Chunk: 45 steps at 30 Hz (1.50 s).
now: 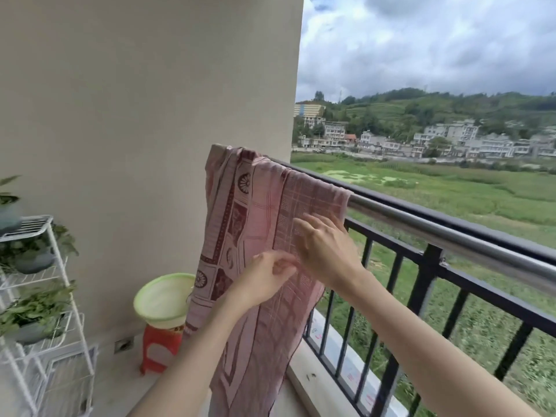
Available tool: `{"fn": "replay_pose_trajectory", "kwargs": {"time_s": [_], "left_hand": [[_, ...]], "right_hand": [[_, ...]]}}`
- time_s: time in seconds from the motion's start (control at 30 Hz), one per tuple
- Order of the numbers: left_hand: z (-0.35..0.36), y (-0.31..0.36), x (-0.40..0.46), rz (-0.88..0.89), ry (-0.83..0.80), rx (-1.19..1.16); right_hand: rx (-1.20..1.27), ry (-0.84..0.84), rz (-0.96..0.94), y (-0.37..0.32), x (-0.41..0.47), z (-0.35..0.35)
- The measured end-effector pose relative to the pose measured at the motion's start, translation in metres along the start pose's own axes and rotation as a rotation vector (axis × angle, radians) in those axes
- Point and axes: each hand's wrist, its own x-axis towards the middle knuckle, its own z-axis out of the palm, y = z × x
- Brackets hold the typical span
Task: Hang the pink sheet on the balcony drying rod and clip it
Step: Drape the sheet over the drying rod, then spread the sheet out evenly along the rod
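The pink patterned sheet (258, 212) hangs bunched over the left end of the steel drying rod (451, 233), which runs along the top of the black balcony railing (433, 266). It drapes down on the near side almost to the floor. My left hand (264, 278) pinches a fold of the cloth at mid height. My right hand (325, 251) lies flat on the sheet with its fingers spread, just below the rod. No clip is visible.
A green basin (164, 299) sits on a red plastic stool (159, 347) by the beige wall, left of the sheet. A white wire plant rack (51, 296) with potted plants stands at the far left. Fields and houses lie beyond the railing.
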Motion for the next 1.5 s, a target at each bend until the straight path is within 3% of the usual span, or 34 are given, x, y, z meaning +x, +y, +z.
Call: {"fn": "replay_pose_trajectory", "kwargs": {"time_s": [0.2, 0.4, 0.63, 0.8, 1.03, 1.17, 1.5], "left_hand": [[-0.026, -0.102, -0.014, -0.101, 0.057, 0.150], [-0.077, -0.233, -0.025, -0.235, 0.119, 0.202], [-0.134, -0.384, 0.005, -0.351, 0.006, 0.216], [-0.149, -0.463, 0.044, -0.389, -0.142, 0.183], [-0.135, -0.586, 0.123, -0.437, -0.353, 0.213], [-0.115, -0.671, 0.182, -0.472, -0.408, 0.237], [-0.040, -0.855, 0.300, -0.491, -0.556, 0.237]], "right_hand": [[0.057, -0.249, -0.005, -0.038, 0.018, 0.082], [0.088, -0.323, -0.085, -0.104, 0.071, 0.190], [0.176, -0.385, -0.008, -0.181, 0.143, 0.323], [0.224, -0.416, 0.055, -0.200, 0.185, 0.403], [0.201, -0.493, 0.072, -0.196, 0.261, 0.541], [0.098, -0.519, 0.015, -0.190, 0.312, 0.634], [0.061, -0.705, 0.134, -0.151, 0.405, 0.863]]}}
